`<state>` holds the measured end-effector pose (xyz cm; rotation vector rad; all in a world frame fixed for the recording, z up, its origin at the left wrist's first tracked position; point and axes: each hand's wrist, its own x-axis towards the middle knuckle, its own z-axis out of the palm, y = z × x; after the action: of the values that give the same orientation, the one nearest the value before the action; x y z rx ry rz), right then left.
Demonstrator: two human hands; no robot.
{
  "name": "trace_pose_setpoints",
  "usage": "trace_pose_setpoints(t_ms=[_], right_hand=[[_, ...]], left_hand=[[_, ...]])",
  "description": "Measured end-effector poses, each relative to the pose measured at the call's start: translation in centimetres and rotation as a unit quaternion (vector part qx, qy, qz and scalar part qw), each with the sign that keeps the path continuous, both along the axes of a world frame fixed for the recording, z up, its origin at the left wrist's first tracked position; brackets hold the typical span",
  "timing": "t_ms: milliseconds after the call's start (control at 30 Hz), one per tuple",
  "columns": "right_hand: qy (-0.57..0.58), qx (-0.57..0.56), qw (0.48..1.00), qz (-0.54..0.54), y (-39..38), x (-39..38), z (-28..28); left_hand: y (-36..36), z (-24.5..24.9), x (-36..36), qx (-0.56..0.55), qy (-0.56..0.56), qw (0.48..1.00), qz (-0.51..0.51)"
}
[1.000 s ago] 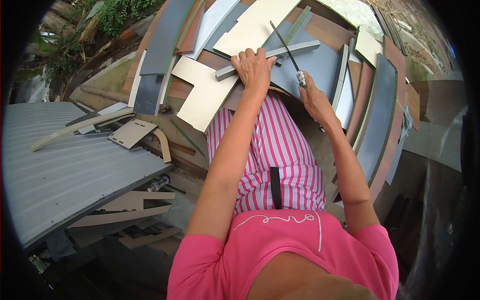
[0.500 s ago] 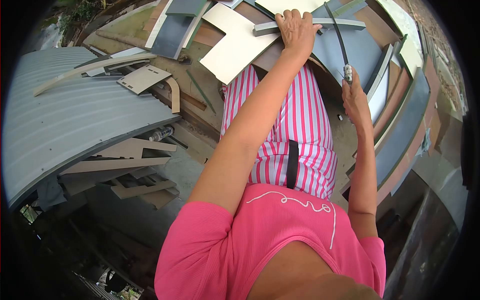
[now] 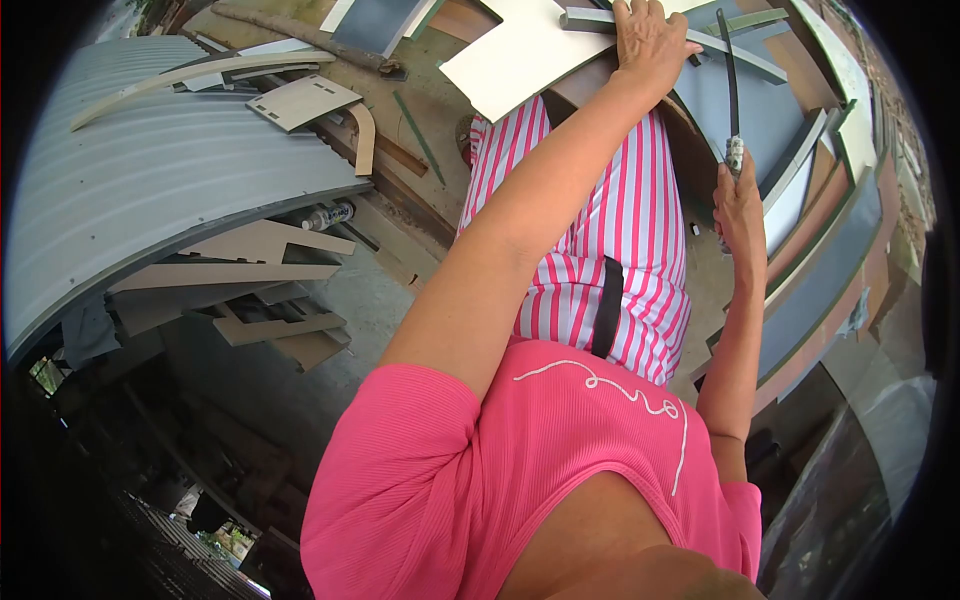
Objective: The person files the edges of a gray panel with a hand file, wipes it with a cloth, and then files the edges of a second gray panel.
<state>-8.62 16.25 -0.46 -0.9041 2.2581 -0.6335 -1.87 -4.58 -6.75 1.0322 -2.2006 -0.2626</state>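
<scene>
A long dark blade with a taped handle [image 3: 728, 80] is clamped in the right hand [image 3: 741, 205] at the upper right. The left hand [image 3: 648, 40] is laid flat, fingers apart, on a narrow grey board strip [image 3: 585, 17] at the top centre. The white cursive stitching [image 3: 610, 385] on the pink shirt cannot be read. A grey corrugated metal sheet [image 3: 150, 180] is seen at the upper left.

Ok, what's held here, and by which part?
The right hand grips a long thin blade by its wrapped handle end; the left hand presses flat on a grey strip.
</scene>
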Motion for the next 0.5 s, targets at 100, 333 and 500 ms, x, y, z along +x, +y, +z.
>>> trace_pose_setpoints(t_ms=[100,333,500], right_hand=[[-0.043,-0.022,0.999,-0.009,-1.0,-0.6,-0.2],[-0.032,-0.023,0.998,0.047,-1.7,-2.8,0.1],[-0.157,-0.011,0.978,0.139,-2.0,-8.0,0.9]], left_hand=[[-0.2,-0.2,-0.1,0.005,0.014,1.000,0.025],[-2.5,-1.0,0.6,-0.165,-0.045,0.984,0.056],[-3.0,-0.6,0.6,-0.104,-0.187,0.973,0.084]])
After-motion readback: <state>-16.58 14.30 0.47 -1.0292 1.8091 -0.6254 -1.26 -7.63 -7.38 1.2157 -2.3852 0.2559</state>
